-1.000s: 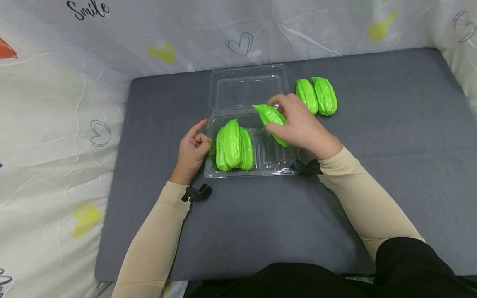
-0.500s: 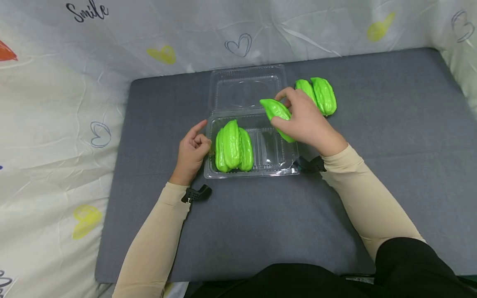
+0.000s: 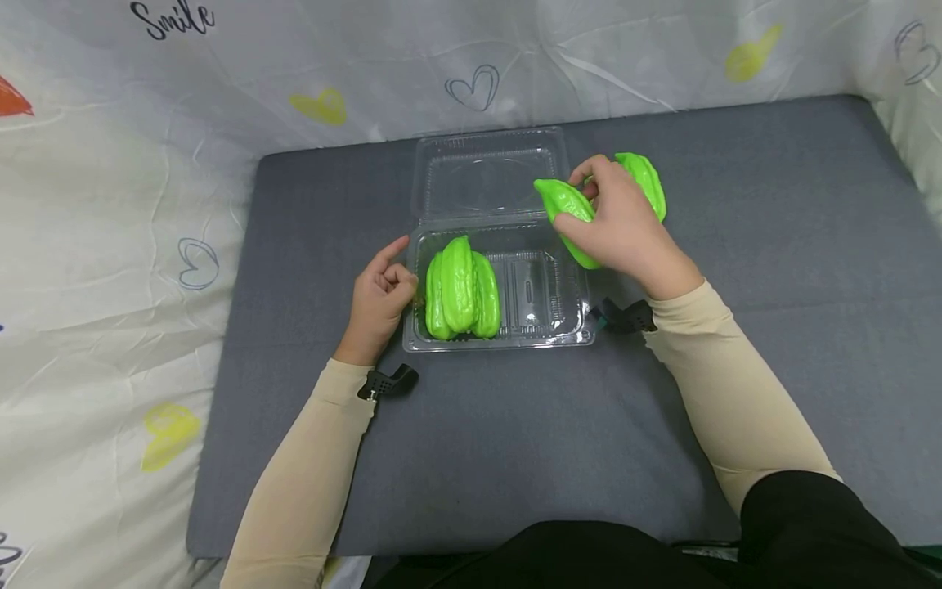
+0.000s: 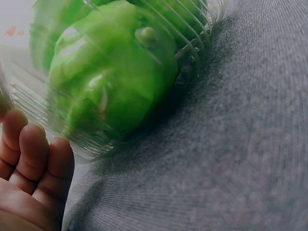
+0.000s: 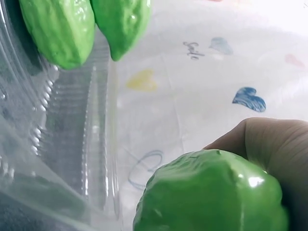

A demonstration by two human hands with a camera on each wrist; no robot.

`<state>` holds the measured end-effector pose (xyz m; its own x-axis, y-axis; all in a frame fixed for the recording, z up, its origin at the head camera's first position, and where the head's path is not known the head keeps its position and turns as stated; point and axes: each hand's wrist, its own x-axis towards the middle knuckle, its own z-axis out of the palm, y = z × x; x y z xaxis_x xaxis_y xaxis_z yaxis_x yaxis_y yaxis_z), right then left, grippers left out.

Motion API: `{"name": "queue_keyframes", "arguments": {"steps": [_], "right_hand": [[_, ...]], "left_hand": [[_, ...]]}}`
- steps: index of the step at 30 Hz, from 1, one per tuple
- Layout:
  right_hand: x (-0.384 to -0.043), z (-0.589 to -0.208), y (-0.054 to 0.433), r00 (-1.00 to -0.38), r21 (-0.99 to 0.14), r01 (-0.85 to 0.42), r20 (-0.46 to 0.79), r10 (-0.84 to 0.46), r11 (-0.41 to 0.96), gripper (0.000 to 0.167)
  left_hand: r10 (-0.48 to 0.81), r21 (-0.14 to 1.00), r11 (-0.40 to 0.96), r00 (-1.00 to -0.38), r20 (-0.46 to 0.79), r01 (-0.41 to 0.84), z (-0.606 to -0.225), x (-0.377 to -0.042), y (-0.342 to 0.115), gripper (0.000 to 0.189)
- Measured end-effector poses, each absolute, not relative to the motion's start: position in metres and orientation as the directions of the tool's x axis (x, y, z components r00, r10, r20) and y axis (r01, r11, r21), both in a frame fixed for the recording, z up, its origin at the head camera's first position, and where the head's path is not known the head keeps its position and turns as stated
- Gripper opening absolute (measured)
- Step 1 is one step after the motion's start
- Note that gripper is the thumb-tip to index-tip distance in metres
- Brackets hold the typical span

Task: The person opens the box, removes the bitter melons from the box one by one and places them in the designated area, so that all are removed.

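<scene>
Right hand [image 3: 625, 227] pinches a green fruit [image 3: 563, 201] near the far-right corner of the clear tray [image 3: 540, 290]; left hand [image 3: 379, 304], half-curled at its left wall, grip unclear. Loose pinching could drop the fruit.

Grey table [image 3: 515, 442]; white creased sheeting [image 3: 88, 180] behind and at left, printed with hearts [image 3: 331, 106], "Smile" lettering [image 3: 172, 20]

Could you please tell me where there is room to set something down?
Bare: the table between the box and near edge, left of the left hand, and right of the right sleeve; also the box's right half. Crowded: its left half, with three fruits, and right of the lid, where the right hand grips a fruit near another fruit.
</scene>
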<state>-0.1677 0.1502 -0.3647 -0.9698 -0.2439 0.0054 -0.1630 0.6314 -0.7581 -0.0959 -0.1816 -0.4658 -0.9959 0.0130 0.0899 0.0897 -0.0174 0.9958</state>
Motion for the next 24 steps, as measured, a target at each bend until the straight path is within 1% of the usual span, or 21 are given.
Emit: {"name": "queue_keyframes", "arguments": {"steps": [8,24], "right_hand": [[-0.173,-0.361,0.162,-0.984,-0.751,-0.105,-0.014,-0.175,0.652,0.048],[-0.189,-0.364,0.186,-0.996,-0.733,-0.069,0.014,-0.086,0.677,0.05]], "left_hand": [[0.012,0.996,-0.012,-0.996,0.086,0.085,-0.465,-0.097,-0.182,0.067],[0.016,0.996,-0.02,-0.996,0.085,0.084,-0.467,-0.097,-0.182,0.069]]}}
